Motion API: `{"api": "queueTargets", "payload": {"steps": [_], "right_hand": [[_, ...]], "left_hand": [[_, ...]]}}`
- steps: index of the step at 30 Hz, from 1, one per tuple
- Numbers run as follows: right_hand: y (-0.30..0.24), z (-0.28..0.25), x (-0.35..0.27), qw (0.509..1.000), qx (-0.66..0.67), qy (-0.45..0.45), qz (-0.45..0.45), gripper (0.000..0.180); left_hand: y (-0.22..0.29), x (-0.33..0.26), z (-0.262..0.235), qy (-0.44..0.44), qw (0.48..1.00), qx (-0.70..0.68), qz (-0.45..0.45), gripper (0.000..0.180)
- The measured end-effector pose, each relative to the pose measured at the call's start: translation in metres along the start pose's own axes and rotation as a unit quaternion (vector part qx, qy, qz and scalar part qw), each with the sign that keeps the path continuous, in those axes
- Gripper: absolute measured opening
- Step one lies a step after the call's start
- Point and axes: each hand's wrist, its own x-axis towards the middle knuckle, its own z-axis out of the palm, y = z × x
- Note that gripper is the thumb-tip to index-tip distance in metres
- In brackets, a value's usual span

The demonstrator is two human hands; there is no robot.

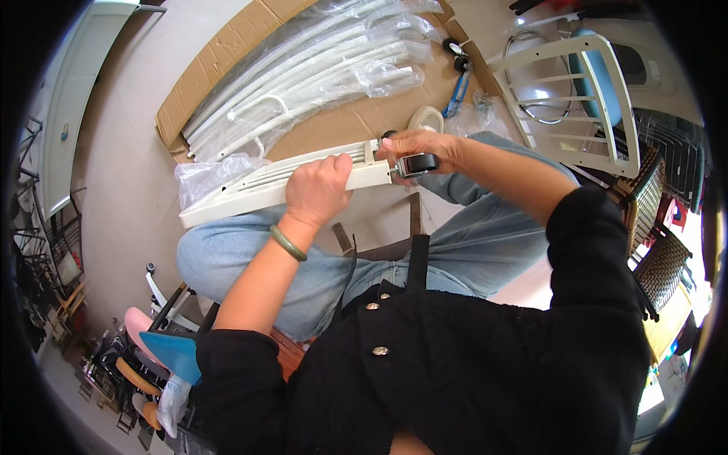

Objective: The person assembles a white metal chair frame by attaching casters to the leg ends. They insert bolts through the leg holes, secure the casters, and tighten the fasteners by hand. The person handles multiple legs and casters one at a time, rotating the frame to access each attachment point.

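Observation:
A white metal frame with slats (250, 199) lies across my lap, tilted up toward the right. My left hand (315, 186) is closed around its near rail. At the frame's right end, my right hand (428, 146) grips a caster (418, 164) with a black wheel, whose metal stem meets the end of the near rail. Another small dark part (389, 136) shows at the far corner by my right fingers; I cannot tell whether it is a second wheel. Some of the right fingers are hidden behind the caster.
Ahead lies an open cardboard box (205, 64) with plastic-wrapped white tubes (318, 64). Right of them are loose casters (455, 49), a blue-handled tool (458, 95) and a cream roll (426, 119). A second white slatted frame (618, 76) stands at right, near woven chairs (663, 262).

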Motion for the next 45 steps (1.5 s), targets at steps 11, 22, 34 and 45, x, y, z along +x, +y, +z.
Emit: {"api": "queueTargets", "payload": {"steps": [11, 22, 34, 45], "right_hand": [[0.037, -0.008, 0.018, 0.932, -0.058, 0.019, -0.358, 0.031], [0.047, -0.001, 0.036, 0.716, -0.368, 0.217, -0.552, 0.055], [0.053, -0.013, 0.049, 0.745, -0.306, 0.253, -0.536, 0.03], [0.074, 0.032, 0.004, 0.874, -0.254, 0.286, -0.299, 0.031]], "left_hand": [[-0.003, 0.011, -0.01, -0.01, 1.0, 0.006, -0.015, 0.034], [-0.018, 0.032, -0.016, -0.065, 0.998, 0.006, -0.026, 0.03], [-0.016, 0.03, -0.016, -0.048, 0.998, -0.013, -0.03, 0.027], [-0.014, 0.027, -0.01, -0.066, 0.996, 0.012, -0.052, 0.03]]}}
